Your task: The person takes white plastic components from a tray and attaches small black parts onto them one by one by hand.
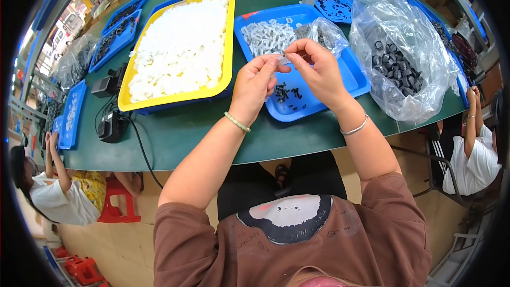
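Both hands meet just above the blue tray in front of the person: the left hand and the right hand each have thumb and forefinger pinched together on a tiny pale part held between them, raised close to eye level, likely so the small piece can be seen and fitted. What exactly it is, is too small to tell. Inside that tray lie a heap of clear-white small parts at the far end, a few loose black bits at the near end under the hands, and a small clear bag, all within easy reach. Left of the tray sits a yellow tray filled with white pieces; right of it a large clear plastic bag of black parts. Everything rests on a dark green table with more blue trays behind. Other seated people work at both sides, and red stools stand on a tan floor.
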`<action>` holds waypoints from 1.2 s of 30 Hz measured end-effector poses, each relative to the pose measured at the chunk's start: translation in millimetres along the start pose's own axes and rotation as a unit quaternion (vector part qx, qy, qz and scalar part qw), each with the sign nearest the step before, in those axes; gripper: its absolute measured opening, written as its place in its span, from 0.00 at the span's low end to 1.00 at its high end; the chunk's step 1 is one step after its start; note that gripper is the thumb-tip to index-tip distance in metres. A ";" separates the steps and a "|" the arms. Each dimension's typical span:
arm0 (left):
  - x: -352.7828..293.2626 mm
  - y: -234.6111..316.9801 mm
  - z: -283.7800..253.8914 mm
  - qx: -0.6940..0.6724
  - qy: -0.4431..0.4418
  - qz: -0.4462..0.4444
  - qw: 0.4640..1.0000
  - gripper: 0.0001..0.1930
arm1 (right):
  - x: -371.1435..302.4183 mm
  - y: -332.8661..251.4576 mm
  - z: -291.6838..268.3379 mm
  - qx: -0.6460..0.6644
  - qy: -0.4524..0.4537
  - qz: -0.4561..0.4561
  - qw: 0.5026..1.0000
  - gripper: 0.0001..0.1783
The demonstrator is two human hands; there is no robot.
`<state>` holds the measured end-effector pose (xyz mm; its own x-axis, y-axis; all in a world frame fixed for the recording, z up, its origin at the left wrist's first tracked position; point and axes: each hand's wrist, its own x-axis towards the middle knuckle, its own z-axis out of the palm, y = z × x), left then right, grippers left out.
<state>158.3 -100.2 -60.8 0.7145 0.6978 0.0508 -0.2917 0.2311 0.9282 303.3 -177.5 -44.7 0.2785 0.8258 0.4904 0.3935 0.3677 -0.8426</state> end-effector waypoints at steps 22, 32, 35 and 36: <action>0.8 -3.7 3.9 0.138 0.013 0.059 0.989 0.10 | 1.6 -11.9 -7.6 -0.153 -0.009 -0.120 0.981 0.07; 0.4 -0.5 1.1 0.006 0.048 -0.011 0.999 0.10 | -1.7 2.9 11.3 0.032 0.065 0.011 0.997 0.08; -0.1 -1.6 4.7 0.014 0.042 0.004 0.999 0.11 | -1.4 3.3 11.0 -0.002 0.081 -0.001 0.997 0.09; 0.2 -2.7 3.6 0.014 0.042 0.004 0.999 0.11 | -1.3 3.7 11.4 -0.006 0.083 -0.008 0.997 0.09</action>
<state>161.5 -103.1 -62.0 0.6562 0.7541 0.0281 -0.2781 0.2070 0.9380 294.4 -172.3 -51.0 0.4119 0.7376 0.5351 0.4095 0.3747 -0.8318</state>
